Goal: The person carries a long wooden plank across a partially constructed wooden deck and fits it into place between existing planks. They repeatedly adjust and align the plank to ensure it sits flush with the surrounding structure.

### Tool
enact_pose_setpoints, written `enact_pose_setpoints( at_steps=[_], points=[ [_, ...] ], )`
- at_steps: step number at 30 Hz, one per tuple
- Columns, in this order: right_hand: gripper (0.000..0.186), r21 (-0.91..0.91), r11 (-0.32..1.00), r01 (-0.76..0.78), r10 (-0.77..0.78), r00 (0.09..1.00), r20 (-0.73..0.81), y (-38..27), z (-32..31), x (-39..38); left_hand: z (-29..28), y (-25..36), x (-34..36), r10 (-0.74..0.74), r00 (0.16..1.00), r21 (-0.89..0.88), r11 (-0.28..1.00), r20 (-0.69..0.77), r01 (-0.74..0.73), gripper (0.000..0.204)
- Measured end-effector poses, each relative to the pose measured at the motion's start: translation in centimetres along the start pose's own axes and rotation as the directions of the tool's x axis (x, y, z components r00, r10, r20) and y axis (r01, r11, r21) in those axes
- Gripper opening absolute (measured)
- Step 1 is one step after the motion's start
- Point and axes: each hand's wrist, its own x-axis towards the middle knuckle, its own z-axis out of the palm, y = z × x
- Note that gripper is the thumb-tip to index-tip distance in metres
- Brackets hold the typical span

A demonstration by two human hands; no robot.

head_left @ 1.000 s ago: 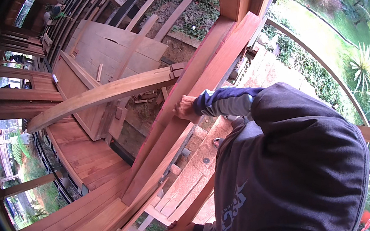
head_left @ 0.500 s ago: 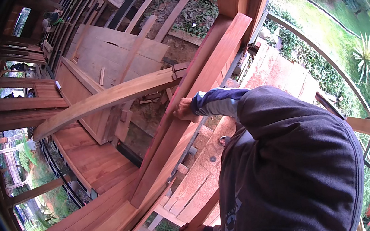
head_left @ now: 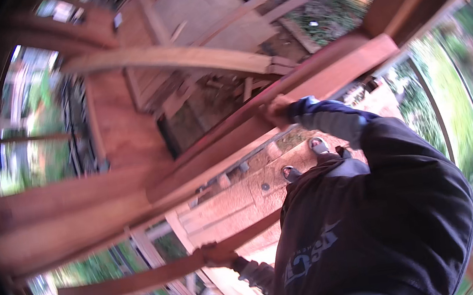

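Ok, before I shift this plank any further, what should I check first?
1. Left hand on plank: ok, fingers closed round it.
2. Right hand on beam: it sits at the beam's edge, but how firm the grip is cannot tell, too blurred.
3. Shoes on decking: ok, both are on the boards.
4. Plank's far end free of the framing: cannot tell, blurred.
5. Gaps underfoot: not ok, greenery shows through the open framing below the plank.
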Motion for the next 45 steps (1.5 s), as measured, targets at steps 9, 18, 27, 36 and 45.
enact_pose_setpoints(
  at_steps=[9, 18, 27, 36, 45],
  points=[
    [0.075, -0.165, 0.980, -0.111, 0.117, 0.993, 0.030, -4.7, -7.4, -2.1, -5.5, 3.2, -5.4, 0.025, 0.977, -0.165, 0.984, -0.213, -0.061, 0.025],
    [0.077, -0.097, 0.990, -0.101, 0.100, 0.995, -0.016, -2.8, -6.0, -2.4, -6.3, 1.1, -6.0, 0.012, 0.922, 0.070, 0.997, -0.388, 0.016, 0.022],
    [0.072, -0.077, 0.984, -0.158, 0.169, 0.970, 0.172, -7.7, -9.0, -1.6, -5.7, 2.0, -5.1, 0.004, 0.921, -0.007, 1.000, -0.390, -0.008, 0.015],
    [0.069, -0.101, 0.988, -0.118, 0.142, 0.950, 0.278, -6.1, -9.5, -2.1, -6.5, -1.8, -1.6, 0.023, 0.982, 0.047, 0.999, -0.189, -0.014, 0.028],
    [0.047, -0.024, 0.999, -0.026, 0.026, 1.000, -0.015, -4.2, -6.2, -2.9, -9.7, -5.8, 4.4, 0.058, 0.997, 0.292, 0.954, 0.055, -0.071, 0.049]
  ],
)
